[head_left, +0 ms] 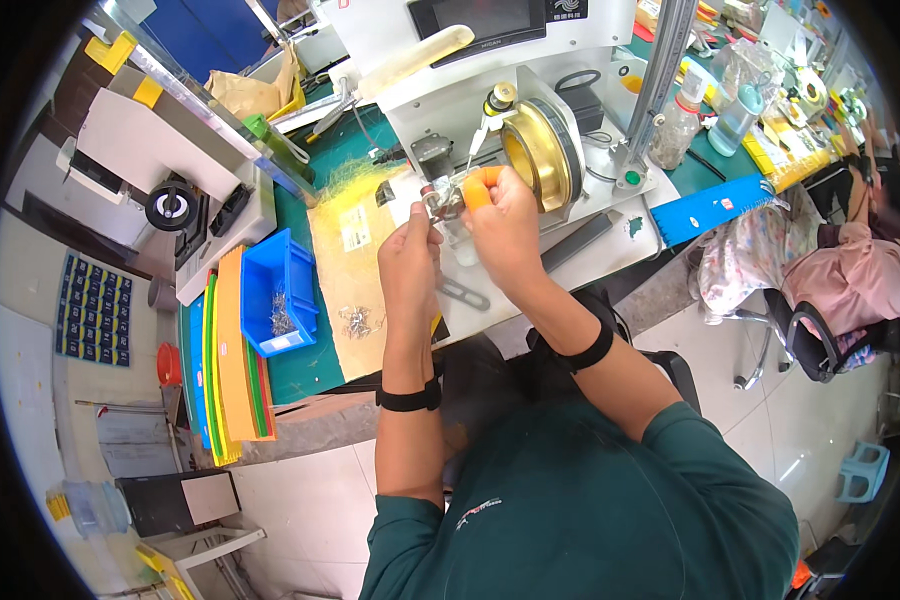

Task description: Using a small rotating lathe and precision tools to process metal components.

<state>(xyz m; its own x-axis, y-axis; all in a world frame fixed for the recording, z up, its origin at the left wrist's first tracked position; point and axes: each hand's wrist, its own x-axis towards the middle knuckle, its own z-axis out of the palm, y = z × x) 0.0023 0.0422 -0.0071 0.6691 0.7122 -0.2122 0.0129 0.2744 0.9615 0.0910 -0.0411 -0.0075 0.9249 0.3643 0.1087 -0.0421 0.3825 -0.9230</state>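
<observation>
Can't make out the small shiny metal piece (444,203) between the left hand (410,258) and right hand (504,222), which partly cover it. Black rectangular screen (482,19) is chopped by the top edge, and the silver metal bits (281,318) in the blue plastic bin (262,268) are too tiny to ID.

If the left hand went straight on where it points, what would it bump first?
Probably the small metal fixture just ahead of the left hand, though depth is hard to judge.
</observation>
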